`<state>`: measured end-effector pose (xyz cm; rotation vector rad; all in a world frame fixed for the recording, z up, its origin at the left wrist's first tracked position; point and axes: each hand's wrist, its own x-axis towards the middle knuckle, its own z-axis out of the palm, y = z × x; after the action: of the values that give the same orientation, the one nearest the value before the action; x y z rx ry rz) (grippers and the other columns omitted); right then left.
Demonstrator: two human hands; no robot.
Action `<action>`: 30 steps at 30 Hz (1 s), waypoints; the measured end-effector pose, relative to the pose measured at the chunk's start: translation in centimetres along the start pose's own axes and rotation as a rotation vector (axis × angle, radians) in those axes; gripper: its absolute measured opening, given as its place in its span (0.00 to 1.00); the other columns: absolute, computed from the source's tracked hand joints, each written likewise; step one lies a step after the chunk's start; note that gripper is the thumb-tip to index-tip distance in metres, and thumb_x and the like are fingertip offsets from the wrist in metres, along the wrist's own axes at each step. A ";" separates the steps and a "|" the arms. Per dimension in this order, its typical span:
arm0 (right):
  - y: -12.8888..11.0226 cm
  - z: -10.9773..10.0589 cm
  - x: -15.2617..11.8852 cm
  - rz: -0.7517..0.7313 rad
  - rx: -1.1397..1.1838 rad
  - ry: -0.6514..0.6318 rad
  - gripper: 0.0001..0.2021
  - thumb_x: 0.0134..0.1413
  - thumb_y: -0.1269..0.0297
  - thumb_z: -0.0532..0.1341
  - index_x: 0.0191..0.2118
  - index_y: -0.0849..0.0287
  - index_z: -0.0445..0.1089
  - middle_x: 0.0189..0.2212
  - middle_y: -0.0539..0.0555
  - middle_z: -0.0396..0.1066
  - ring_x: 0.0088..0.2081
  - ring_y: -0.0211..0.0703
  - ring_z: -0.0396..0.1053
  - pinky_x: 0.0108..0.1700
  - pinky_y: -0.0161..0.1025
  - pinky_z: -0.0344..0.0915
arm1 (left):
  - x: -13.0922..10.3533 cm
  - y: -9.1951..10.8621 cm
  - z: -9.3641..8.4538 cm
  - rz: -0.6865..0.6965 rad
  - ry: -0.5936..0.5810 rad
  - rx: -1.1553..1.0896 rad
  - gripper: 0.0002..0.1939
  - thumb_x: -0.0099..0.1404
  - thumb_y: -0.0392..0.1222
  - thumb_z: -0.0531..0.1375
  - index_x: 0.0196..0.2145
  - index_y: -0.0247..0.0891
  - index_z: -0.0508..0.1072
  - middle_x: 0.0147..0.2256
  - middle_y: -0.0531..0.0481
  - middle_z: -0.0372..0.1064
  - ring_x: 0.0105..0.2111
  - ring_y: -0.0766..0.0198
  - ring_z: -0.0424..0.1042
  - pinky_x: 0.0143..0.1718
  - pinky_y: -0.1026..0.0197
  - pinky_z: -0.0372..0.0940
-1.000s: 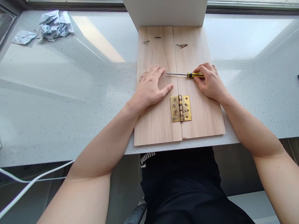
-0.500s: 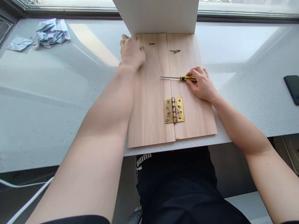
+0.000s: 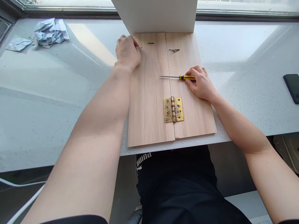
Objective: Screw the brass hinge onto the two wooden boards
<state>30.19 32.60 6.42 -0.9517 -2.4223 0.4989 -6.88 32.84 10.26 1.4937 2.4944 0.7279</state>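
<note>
My left hand is curled at the far left edge of the wooden boards, fingers drawn together. Beside its fingertips shows the end of a thin screw; whether it is held or lies on the board is hidden. My right hand rests on the right board, closed round the yellow and black handle of a screwdriver, whose shaft points left across the seam. Nearer me, an opened brass hinge lies over the seam, with some screw heads seen in its left leaf.
More screws lie on the boards: one small group at the far left and another at the far right. A white panel stands behind. Crumpled papers sit on the speckled countertop, a dark phone at right.
My left hand has shifted slightly left toward the board's edge, and its fingers are drawn in more. My right hand and the screwdriver stay put.
</note>
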 end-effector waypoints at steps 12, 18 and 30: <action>0.1 -0.2 0.0 0.013 0.018 0.006 0.08 0.77 0.65 0.67 0.57 0.52 0.76 0.65 0.62 0.79 0.70 0.73 0.74 0.77 0.77 0.70 | -10.4 2.7 -1.2 0.402 -0.063 -0.444 0.12 0.87 0.50 0.75 0.48 0.44 0.78 0.45 0.53 0.79 0.42 0.61 0.68 0.49 0.52 0.70; -0.2 -1.0 -0.1 0.027 0.017 -0.012 0.07 0.78 0.64 0.67 0.56 0.51 0.76 0.65 0.62 0.79 0.69 0.71 0.73 0.78 0.75 0.69 | -17.7 4.9 -1.5 0.569 -0.349 -0.505 0.05 0.81 0.41 0.70 0.51 0.41 0.87 0.48 0.44 0.86 0.47 0.53 0.84 0.51 0.49 0.79; 0.4 -1.6 -0.3 -0.008 0.016 0.004 0.08 0.78 0.59 0.67 0.56 0.47 0.77 0.63 0.60 0.81 0.69 0.71 0.74 0.78 0.76 0.69 | -19.3 5.0 -0.6 0.565 -0.414 -0.548 0.02 0.77 0.40 0.73 0.43 0.41 0.87 0.41 0.47 0.86 0.44 0.55 0.83 0.52 0.51 0.80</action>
<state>31.50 32.92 7.43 -0.9353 -2.4139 0.5128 6.43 17.95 10.87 1.8737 1.4222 0.9539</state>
